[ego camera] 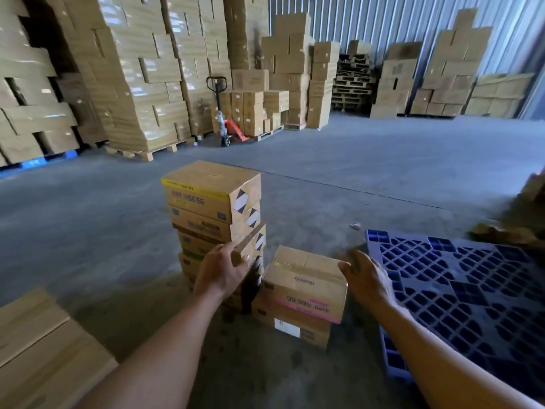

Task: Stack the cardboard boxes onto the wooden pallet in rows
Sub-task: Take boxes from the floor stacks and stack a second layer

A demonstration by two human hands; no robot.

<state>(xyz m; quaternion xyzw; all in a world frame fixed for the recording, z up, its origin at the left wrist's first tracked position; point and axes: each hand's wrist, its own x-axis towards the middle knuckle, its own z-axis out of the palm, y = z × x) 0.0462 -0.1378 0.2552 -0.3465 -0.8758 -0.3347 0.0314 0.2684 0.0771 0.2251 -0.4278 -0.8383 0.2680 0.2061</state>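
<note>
The left hand (224, 273) has its grip curled round a corner of a taped brown cardboard box (250, 239) midway up the tall stack. The right hand (365, 278), grip apart, touches the pink-labelled cardboard box (303, 287) beside the blue plastic lattice pallet (460, 290). The boxes look stiff and fairly heavy, best held under opposite ends.

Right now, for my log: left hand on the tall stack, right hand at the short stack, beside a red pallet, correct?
No: the head view shows the pallet is blue, not red; left hand on the tall stack, right hand at the short stack, yes.
</note>
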